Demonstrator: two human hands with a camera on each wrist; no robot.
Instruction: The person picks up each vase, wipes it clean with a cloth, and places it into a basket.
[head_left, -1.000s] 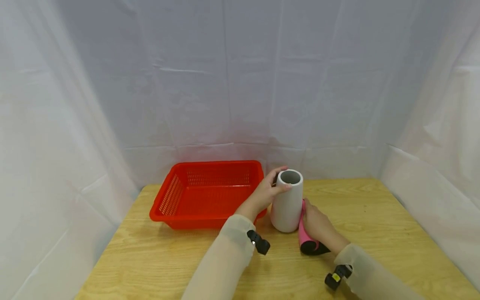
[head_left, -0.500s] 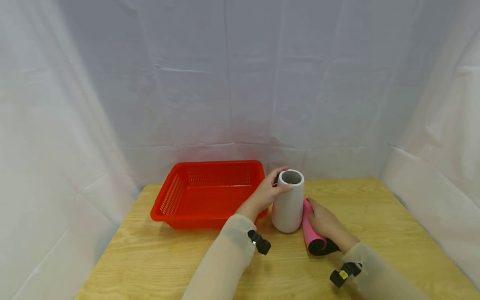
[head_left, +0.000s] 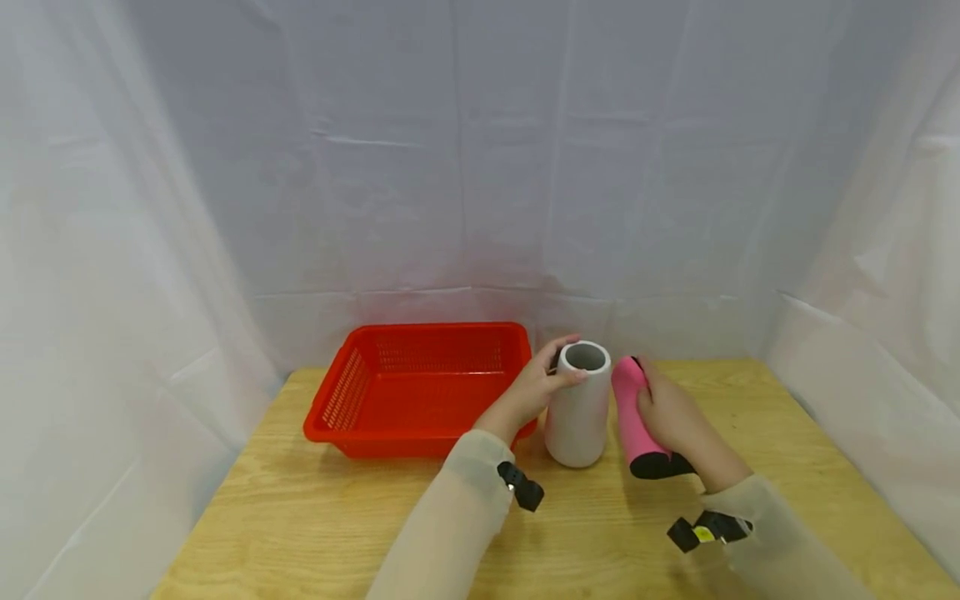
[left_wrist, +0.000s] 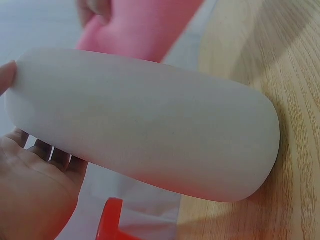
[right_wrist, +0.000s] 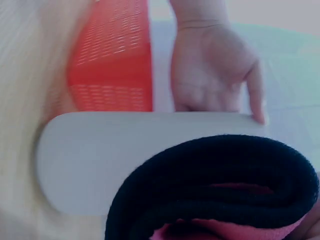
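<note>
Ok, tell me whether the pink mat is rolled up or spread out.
Rolled up. The pink mat forms a tight tube in the right hand, its black inner layers coiled at the near end, beside the white vase.

Materials on the wood-grain surface (head_left: 315,517)

White vase (head_left: 576,408): matt, smooth, ceramic-looking. Rolled mat (head_left: 633,417): pink outer face, soft black fabric-like lining. Basket (head_left: 420,387): glossy red perforated plastic. Surface: pale wood, light sheen. Backdrop (head_left: 450,167): white creased cloth.

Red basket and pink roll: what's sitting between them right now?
In the head view, the white cylinder stands upright between the red basket and the pink roll, with the left hand gripping its rim.
</note>
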